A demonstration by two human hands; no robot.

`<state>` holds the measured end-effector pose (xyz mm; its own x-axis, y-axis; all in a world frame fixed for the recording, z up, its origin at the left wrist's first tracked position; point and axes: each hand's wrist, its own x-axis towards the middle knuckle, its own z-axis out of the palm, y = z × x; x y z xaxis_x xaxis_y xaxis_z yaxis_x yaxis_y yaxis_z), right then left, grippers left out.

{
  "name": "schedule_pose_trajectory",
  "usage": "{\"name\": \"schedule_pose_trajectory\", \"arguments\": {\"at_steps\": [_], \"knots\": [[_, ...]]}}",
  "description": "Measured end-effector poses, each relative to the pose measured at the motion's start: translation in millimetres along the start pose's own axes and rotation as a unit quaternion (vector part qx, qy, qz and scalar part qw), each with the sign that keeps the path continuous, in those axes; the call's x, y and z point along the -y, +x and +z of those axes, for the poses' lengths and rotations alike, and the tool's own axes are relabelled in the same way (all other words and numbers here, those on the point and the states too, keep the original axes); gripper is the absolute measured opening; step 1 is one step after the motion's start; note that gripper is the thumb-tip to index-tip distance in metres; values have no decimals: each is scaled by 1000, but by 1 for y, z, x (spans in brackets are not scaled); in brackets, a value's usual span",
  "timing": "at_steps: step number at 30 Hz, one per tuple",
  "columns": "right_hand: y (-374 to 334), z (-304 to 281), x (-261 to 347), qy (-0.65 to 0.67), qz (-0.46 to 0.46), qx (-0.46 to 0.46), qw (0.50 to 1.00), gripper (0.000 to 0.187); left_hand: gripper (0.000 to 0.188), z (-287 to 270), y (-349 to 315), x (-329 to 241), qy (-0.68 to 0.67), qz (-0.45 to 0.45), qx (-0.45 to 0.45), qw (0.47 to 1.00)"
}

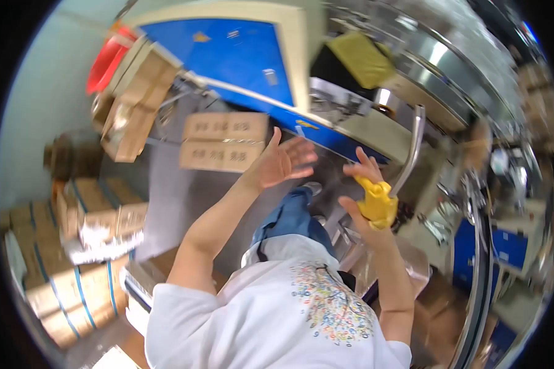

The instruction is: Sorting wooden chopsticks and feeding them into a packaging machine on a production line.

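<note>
My left hand (283,163) is raised in front of me, palm partly showing. Its fingers are stretched and spread, and nothing is in it. Across from it, my right hand (364,161) has a bright yellow covering (378,204) bunched around its middle, resembling a fingerless or partly worn glove. Bare fingertips and the thumb stick out from the yellow material, spread apart. Some of that hand is hidden under the covering, and I see nothing gripped in it. The two hands are apart from each other.
A cardboard carton (224,140) lies on the grey floor beyond my left arm. Strapped cartons (80,289) are stacked at the left. Ahead stands a cream machine with a blue panel (228,58). A bent metal tube (414,144) rises beside my right hand.
</note>
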<state>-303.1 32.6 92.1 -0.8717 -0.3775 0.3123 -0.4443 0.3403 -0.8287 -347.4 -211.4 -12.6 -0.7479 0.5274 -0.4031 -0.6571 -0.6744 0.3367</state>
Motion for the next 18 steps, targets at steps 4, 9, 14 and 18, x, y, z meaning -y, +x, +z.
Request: {"name": "schedule_pose_trajectory", "arguments": {"at_steps": [4,9,14,18], "knots": [[12,40,16,328,70,113,935,51,48,-181,-1,-13,-247,111,-278,922],[26,78,-20,357,244,273,859,44,23,-179,-26,-27,-272,164,-400,860],[48,91,-51,179,378,409,811,37,19,-208,-40,-36,-169,80,-412,892],[62,92,-42,-18,366,372,853,46,23,-249,-57,-39,-135,85,-427,890]]}}
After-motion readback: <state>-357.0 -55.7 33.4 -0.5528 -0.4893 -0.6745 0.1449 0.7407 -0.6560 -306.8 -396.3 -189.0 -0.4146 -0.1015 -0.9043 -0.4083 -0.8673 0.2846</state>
